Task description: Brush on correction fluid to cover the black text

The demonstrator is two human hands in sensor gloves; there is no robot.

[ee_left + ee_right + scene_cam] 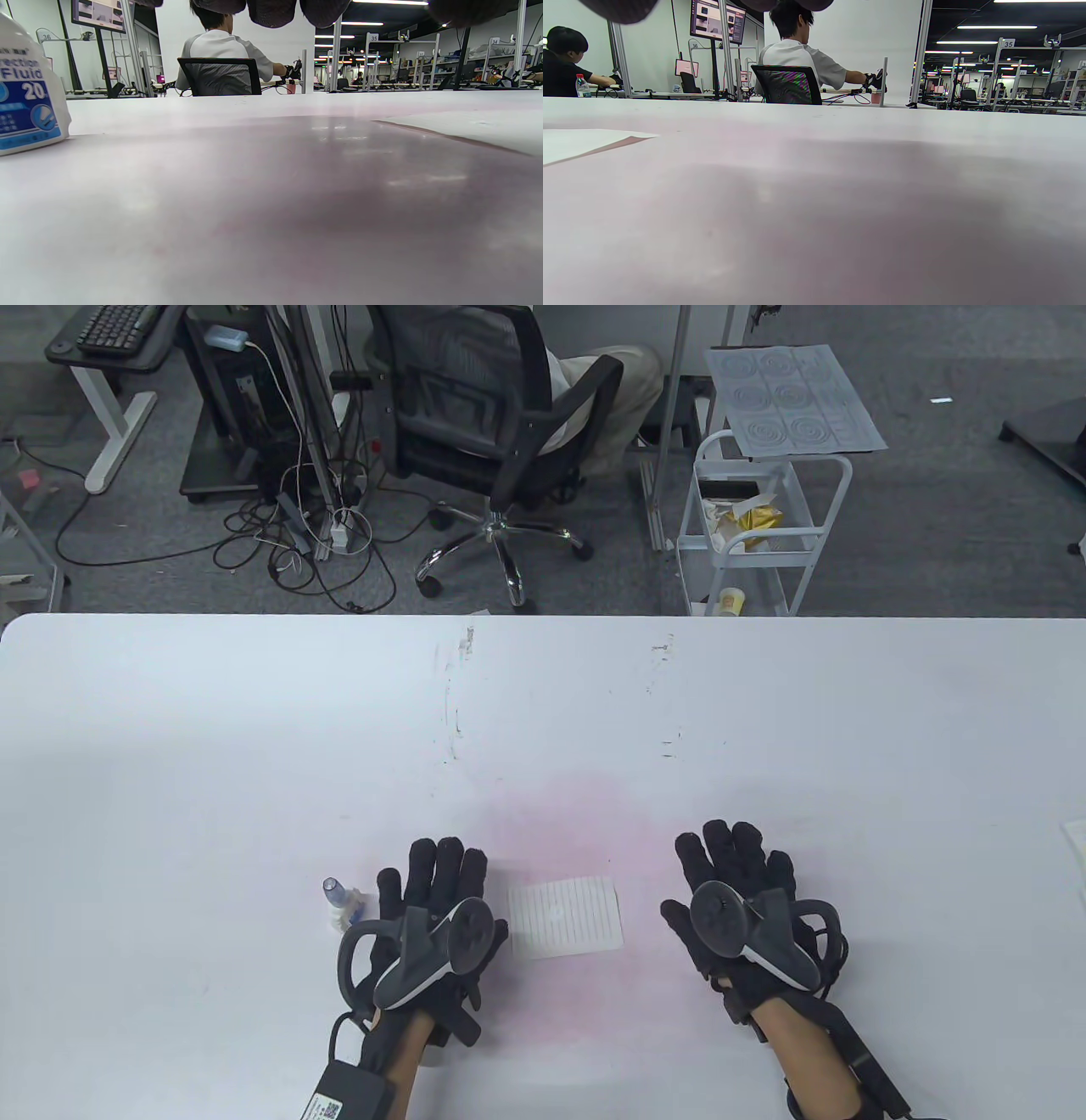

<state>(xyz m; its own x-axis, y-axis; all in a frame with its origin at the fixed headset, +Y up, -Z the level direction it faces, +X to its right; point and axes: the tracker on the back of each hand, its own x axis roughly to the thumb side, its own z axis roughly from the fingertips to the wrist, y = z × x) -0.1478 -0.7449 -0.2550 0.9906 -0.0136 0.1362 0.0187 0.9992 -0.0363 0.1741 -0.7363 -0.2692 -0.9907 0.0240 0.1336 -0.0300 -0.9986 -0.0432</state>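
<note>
A small lined paper point(567, 916) lies flat on the white table point(543, 712) between my hands; no black text shows on it from here. Its edge shows in the left wrist view point(466, 127) and the right wrist view point(581, 144). The correction fluid bottle point(341, 906), white with a blue label and bluish cap, stands just left of my left hand and shows in the left wrist view point(29, 93). My left hand point(437, 891) rests flat on the table, fingers spread, holding nothing. My right hand point(734, 869) rests flat to the right of the paper, also empty.
A pink stain point(585, 814) tints the table around the paper. A paper edge point(1076, 848) lies at the table's right edge. Beyond the far edge are an office chair point(501, 432) with a seated person and a white cart point(764, 517).
</note>
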